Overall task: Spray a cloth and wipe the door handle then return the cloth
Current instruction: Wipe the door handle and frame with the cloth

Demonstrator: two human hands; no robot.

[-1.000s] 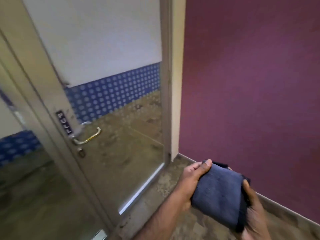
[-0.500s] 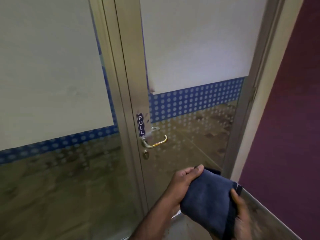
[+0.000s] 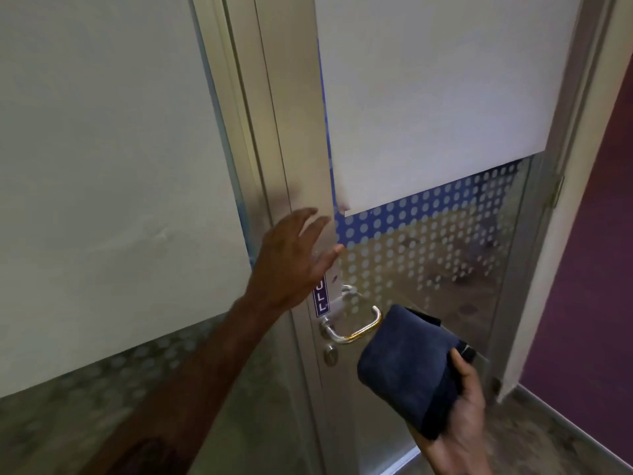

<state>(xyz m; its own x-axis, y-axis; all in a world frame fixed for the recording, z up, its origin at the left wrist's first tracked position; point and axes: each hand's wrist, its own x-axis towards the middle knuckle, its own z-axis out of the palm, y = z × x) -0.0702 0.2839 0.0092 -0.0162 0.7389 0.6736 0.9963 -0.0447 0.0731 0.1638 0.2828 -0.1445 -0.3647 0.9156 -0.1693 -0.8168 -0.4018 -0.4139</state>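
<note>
A silver lever door handle [image 3: 356, 323] with a brassy worn edge sits on the metal frame of a glass door [image 3: 428, 138]. A folded dark blue cloth [image 3: 407, 368] is gripped in my right hand [image 3: 462, 416], its upper left corner right beside the tip of the handle. My left hand [image 3: 294, 258] is raised with fingers spread, flat against or just in front of the door frame above the handle, partly covering a small "PULL" label [image 3: 321, 299]. A round keyhole [image 3: 330, 354] lies below the handle.
A fixed frosted glass panel [image 3: 113, 166] fills the left side. The door glass has a band of blue and white dots. A purple wall [image 3: 599, 286] and the pale door jamb [image 3: 561, 234] stand at the right, with speckled floor below.
I have come closer to the door. My left hand let go of the cloth and rose to the door frame. My right hand carried the cloth up to the handle.
</note>
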